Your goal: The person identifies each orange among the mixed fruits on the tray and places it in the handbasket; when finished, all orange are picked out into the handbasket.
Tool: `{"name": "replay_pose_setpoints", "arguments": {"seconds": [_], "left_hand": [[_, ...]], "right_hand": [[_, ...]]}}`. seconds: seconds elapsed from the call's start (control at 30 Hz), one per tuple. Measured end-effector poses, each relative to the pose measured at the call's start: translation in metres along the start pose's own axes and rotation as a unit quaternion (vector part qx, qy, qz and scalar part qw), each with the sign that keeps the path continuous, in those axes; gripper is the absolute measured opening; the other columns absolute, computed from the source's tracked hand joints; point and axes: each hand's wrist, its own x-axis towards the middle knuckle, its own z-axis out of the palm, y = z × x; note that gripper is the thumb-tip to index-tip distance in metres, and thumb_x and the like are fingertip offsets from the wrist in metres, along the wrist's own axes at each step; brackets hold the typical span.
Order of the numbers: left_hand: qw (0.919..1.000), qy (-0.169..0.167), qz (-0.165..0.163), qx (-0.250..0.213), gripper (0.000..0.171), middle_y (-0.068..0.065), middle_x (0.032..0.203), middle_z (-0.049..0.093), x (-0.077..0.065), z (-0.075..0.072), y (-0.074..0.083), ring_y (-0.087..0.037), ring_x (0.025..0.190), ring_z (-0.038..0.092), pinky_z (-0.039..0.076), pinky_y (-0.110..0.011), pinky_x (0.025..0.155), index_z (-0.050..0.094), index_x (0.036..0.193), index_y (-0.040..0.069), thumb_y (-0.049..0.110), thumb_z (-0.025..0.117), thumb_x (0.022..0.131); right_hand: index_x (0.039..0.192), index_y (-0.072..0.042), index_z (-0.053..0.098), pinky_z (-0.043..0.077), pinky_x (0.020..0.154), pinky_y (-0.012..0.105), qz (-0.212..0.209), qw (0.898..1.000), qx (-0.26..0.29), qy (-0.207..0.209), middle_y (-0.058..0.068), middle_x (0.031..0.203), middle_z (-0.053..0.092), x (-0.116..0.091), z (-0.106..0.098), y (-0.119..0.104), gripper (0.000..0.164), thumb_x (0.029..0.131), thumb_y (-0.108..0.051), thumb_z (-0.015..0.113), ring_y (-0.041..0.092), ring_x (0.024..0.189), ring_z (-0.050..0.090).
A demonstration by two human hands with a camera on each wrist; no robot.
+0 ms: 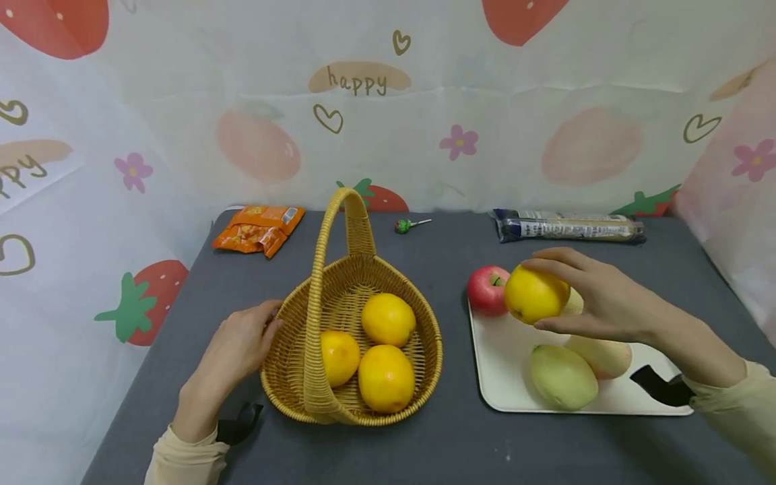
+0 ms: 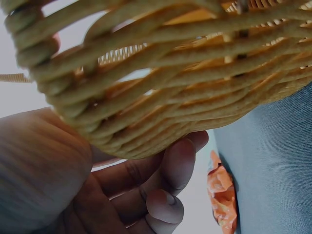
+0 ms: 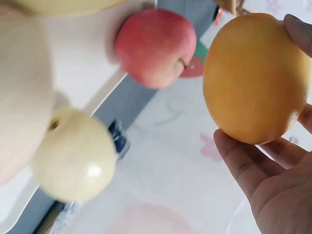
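Note:
My right hand point(image 1: 597, 296) holds an orange point(image 1: 533, 295) between thumb and fingertips, above the white tray point(image 1: 500, 397). In the right wrist view, the same orange point(image 3: 256, 78) shows smooth and slightly oval. A red apple point(image 1: 487, 291) sits at the tray's back left corner. Also on the tray lie a yellow-green oval fruit point(image 1: 564, 377), a pale pinkish fruit point(image 1: 609, 357) and a round cream fruit point(image 3: 75, 156). My left hand point(image 1: 233, 343) grips the left rim of a wicker basket point(image 1: 433, 337), its curled fingers point(image 2: 178, 163) against the outer wall. Three oranges point(image 1: 388, 377) lie inside the basket.
At the back left is an orange snack packet point(image 1: 259, 229). A small lollipop point(image 1: 403, 226) lies behind the basket, and a long dark-ended packet point(image 1: 570, 226) at the back right. The basket's tall handle point(image 1: 318, 269) arches over its opening. Printed cloth point(image 1: 424, 114) hangs behind the grey table.

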Motion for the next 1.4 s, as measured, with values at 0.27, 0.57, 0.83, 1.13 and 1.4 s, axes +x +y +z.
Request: {"name": "replay_pose_setpoints", "arguments": {"seconds": [0.27, 0.57, 0.83, 1.13, 1.4], "left_hand": [[1.0000, 0.003, 0.003, 0.001, 0.029, -0.019, 0.106, 0.071, 0.000, 0.001, -0.002, -0.028, 0.083, 0.069, 0.056, -0.047, 0.074, 0.063, 0.122, -0.001, 0.012, 0.059, 0.097], [1.0000, 0.003, 0.006, 0.004, 0.029, -0.019, 0.107, 0.071, 0.001, 0.000, -0.001, -0.029, 0.083, 0.069, 0.056, -0.047, 0.073, 0.062, 0.122, -0.002, 0.012, 0.059, 0.097], [1.0000, -0.002, -0.001, 0.005, 0.030, -0.020, 0.108, 0.071, 0.001, 0.001, -0.001, -0.029, 0.084, 0.069, 0.056, -0.048, 0.075, 0.062, 0.123, -0.002, 0.012, 0.059, 0.097], [1.0000, -0.006, -0.005, 0.003, 0.030, -0.020, 0.108, 0.070, 0.001, 0.000, 0.000, -0.028, 0.082, 0.068, 0.057, -0.047, 0.074, 0.061, 0.124, -0.002, 0.011, 0.059, 0.097], [1.0000, -0.003, -0.003, 0.006, 0.030, -0.020, 0.107, 0.071, 0.001, 0.001, 0.000, -0.028, 0.082, 0.068, 0.057, -0.047, 0.074, 0.062, 0.124, -0.002, 0.012, 0.059, 0.097]], "right_hand": [[0.133, -0.016, 0.057, 0.057, 0.077, 0.038, -0.061, 0.998, 0.021, -0.004, 0.010, 0.124, 0.055, 0.036, 0.023, -0.015, 0.071, 0.072, -0.039, 0.086, 0.022, 0.100, 0.062], [0.134, -0.016, 0.056, 0.056, 0.083, 0.040, -0.072, 0.997, 0.039, -0.009, 0.012, 0.124, 0.056, 0.072, 0.038, -0.036, 0.073, 0.072, -0.043, 0.085, 0.025, 0.104, 0.059], [0.136, -0.016, 0.056, 0.050, 0.093, 0.044, -0.101, 0.994, 0.033, -0.006, 0.013, 0.128, 0.057, 0.103, 0.052, -0.056, 0.074, 0.074, -0.047, 0.082, 0.028, 0.113, 0.055], [0.138, -0.013, 0.054, 0.049, 0.099, 0.042, -0.126, 0.991, 0.036, -0.026, 0.014, 0.131, 0.055, 0.130, 0.072, -0.079, 0.071, 0.080, -0.046, 0.077, 0.028, 0.118, 0.054], [0.141, -0.016, 0.051, 0.046, 0.105, 0.043, -0.109, 0.992, 0.015, -0.060, 0.015, 0.133, 0.055, 0.151, 0.083, -0.094, 0.071, 0.082, -0.047, 0.073, 0.029, 0.121, 0.055]]}}
